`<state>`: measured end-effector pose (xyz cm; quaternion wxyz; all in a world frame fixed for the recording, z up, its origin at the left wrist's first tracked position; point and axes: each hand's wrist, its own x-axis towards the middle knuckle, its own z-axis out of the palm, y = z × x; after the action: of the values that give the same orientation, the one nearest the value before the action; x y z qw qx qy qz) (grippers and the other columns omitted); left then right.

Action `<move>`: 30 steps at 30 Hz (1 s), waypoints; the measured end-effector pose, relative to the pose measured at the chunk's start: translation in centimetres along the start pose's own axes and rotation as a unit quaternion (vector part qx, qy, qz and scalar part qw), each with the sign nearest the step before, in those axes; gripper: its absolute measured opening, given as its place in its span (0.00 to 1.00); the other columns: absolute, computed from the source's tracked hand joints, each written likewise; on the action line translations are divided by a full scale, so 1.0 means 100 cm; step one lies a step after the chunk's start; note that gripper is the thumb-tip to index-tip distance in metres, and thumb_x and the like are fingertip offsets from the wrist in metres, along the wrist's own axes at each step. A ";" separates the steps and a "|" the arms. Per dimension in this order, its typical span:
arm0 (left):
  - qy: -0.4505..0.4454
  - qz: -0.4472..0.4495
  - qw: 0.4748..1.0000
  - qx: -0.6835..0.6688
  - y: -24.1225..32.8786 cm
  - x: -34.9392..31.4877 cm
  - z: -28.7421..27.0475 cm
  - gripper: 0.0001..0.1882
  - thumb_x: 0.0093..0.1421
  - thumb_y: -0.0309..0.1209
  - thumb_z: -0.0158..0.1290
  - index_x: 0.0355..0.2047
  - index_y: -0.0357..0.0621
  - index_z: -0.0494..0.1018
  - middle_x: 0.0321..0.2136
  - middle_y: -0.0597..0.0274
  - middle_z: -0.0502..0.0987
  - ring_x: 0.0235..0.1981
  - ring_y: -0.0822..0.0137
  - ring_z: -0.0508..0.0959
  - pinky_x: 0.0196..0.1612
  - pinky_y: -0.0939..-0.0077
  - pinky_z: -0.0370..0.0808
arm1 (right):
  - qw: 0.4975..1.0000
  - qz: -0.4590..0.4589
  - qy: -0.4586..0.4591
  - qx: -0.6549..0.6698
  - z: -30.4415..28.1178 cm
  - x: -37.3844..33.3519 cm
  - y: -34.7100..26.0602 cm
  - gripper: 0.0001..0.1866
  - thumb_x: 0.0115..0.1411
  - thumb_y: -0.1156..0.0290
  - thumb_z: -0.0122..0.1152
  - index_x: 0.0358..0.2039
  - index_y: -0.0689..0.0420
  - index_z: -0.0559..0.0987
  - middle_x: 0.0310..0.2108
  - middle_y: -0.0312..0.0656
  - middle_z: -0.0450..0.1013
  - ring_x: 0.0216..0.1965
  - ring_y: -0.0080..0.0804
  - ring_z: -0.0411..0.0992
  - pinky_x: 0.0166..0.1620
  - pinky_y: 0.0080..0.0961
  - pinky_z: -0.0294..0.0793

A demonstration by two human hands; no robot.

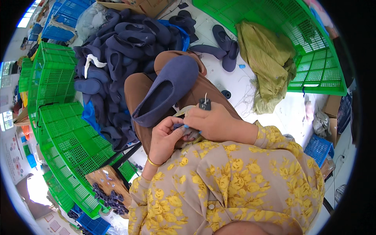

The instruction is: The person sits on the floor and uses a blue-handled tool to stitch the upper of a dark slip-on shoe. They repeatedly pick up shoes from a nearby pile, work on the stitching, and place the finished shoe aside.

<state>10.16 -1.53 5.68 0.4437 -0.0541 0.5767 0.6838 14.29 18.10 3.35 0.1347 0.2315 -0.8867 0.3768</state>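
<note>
A dark blue slip-on shoe lies across my lap, on brown trousers, its opening facing up. Just below its heel, my left hand is closed in a pinch on a small greyish piece close to my belly; its kind is hidden by the fingers. My right hand sits against the left one, its fingers wrapped round a small black object with a thin white tip sticking up. What kind of object it is I cannot tell. Neither hand touches the shoe.
A large heap of dark blue shoes rises at the left, with green plastic crates beside it. More shoes and an olive cloth lie ahead on the white floor. A wooden board with dark blue pieces stands at lower left.
</note>
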 end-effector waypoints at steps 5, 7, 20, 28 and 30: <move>-0.010 0.031 0.999 0.023 -0.021 0.007 -0.006 0.06 0.64 0.21 0.51 0.42 0.35 0.73 0.32 0.68 0.76 0.29 0.81 0.74 0.31 0.87 0.72 | 0.995 -0.085 0.039 -0.047 0.007 0.003 -0.003 0.11 0.47 0.72 0.63 0.33 0.51 0.75 0.32 0.33 0.68 0.27 0.31 0.73 0.26 0.28 0.72; -0.009 0.008 1.000 -0.006 -0.018 0.004 -0.003 0.06 0.64 0.21 0.51 0.41 0.36 0.73 0.31 0.69 0.76 0.29 0.81 0.74 0.31 0.88 0.72 | 0.999 -0.025 0.040 -0.012 0.008 0.001 -0.003 0.11 0.47 0.72 0.62 0.33 0.51 0.75 0.32 0.32 0.69 0.27 0.32 0.73 0.26 0.28 0.72; 0.025 -0.036 0.997 0.063 -0.004 0.010 0.003 0.07 0.63 0.24 0.54 0.40 0.35 0.74 0.25 0.63 0.78 0.22 0.79 0.75 0.28 0.82 0.77 | 0.862 0.256 0.129 0.418 -0.037 0.033 -0.013 0.04 0.66 0.72 0.54 0.40 0.54 0.73 0.33 0.41 0.76 0.20 0.20 0.66 0.23 0.18 0.64; 0.046 0.049 0.979 0.194 0.022 0.007 -0.008 0.06 0.64 0.24 0.53 0.40 0.36 0.76 0.21 0.67 0.75 0.19 0.80 0.72 0.26 0.85 0.74 | 0.602 0.163 0.277 0.731 -0.155 0.009 0.054 0.11 0.70 0.67 0.47 0.47 0.60 0.69 0.22 0.32 0.59 0.20 0.15 0.54 0.21 0.13 0.53; 0.047 0.053 0.980 0.185 0.029 0.010 -0.013 0.05 0.64 0.24 0.53 0.38 0.36 0.76 0.19 0.68 0.74 0.19 0.81 0.72 0.24 0.86 0.72 | 0.671 0.090 0.316 0.664 -0.211 -0.011 0.070 0.11 0.69 0.71 0.45 0.48 0.64 0.67 0.23 0.31 0.54 0.21 0.17 0.50 0.25 0.15 0.54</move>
<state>7.07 -1.94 6.81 0.3811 0.0274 0.7154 0.5850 13.00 38.09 13.06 0.1830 0.0459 -0.3234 0.9273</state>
